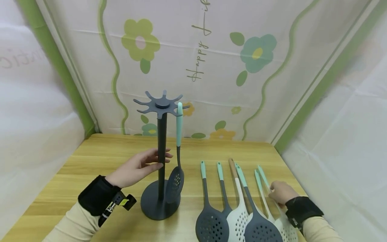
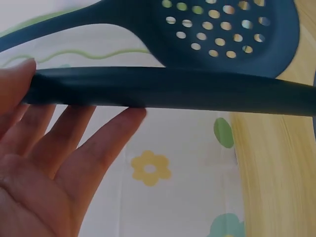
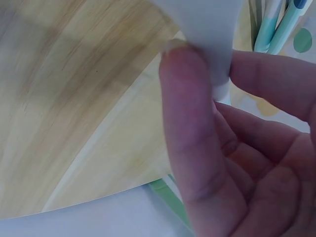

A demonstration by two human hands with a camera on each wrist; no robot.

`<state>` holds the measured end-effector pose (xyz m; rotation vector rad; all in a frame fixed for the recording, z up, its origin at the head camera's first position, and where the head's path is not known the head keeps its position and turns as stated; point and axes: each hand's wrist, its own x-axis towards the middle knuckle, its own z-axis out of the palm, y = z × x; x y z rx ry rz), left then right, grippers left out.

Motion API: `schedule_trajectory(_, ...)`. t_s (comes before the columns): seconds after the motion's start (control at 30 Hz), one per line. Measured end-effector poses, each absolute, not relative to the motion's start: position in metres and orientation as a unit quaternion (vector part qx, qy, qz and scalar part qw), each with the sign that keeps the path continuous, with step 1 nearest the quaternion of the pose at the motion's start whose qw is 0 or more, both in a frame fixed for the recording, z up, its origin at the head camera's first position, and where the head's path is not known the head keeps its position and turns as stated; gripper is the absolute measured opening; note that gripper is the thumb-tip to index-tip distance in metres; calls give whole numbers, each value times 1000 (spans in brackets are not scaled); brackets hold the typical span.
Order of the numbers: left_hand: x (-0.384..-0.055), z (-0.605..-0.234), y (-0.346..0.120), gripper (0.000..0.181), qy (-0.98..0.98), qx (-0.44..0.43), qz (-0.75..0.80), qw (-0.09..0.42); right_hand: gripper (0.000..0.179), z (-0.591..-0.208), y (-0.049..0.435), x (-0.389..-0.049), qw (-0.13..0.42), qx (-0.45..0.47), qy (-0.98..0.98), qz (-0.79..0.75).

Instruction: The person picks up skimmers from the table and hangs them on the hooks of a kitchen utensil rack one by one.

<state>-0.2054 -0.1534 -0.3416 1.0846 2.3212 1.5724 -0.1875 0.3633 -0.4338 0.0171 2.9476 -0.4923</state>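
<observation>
My left hand (image 1: 139, 166) is at the black post of a utensil stand (image 1: 162, 137), thumb on one side and fingers on the other. A dark skimmer (image 1: 174, 185) with a mint handle hangs from one arm of the stand's top. In the left wrist view the post (image 2: 173, 89) crosses between thumb and fingers, beside the skimmer's holed head (image 2: 222, 29). At the right, my right hand (image 1: 282, 192) pinches the white shaft (image 3: 212, 39) of a mint-handled utensil between thumb and finger. Its white, holed head (image 1: 287, 230) lies low by the table, partly hidden.
Left of my right hand lie several utensils: a dark skimmer (image 1: 212, 223), a white one with a wooden handle (image 1: 233, 168), another dark skimmer (image 1: 262, 230) and a white-shafted one (image 1: 262, 193). Fabric walls (image 1: 193, 50) with printed flowers surround the wooden table (image 1: 99, 154).
</observation>
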Motion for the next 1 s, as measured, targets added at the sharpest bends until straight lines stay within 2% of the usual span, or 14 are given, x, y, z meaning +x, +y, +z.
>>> schedule_trajectory(0.13, -208, -339, -154, 54, 770, 366, 519, 69, 28, -431, 362, -188, 79, 10, 982, -169)
schedule_trajectory(0.4, -209, -344, -153, 38, 763, 385, 519, 16, 28, -427, 358, -188, 83, 16, 983, -160)
schedule_trajectory(0.7, -208, -350, -149, 38, 772, 401, 492, -46, 32, -419, 351, -188, 78, 12, 984, -163)
schedule_trajectory(1.0, -209, -351, -148, 39, 780, 398, 477, -71, 36, -414, 345, -187, 66, 8, 982, -177)
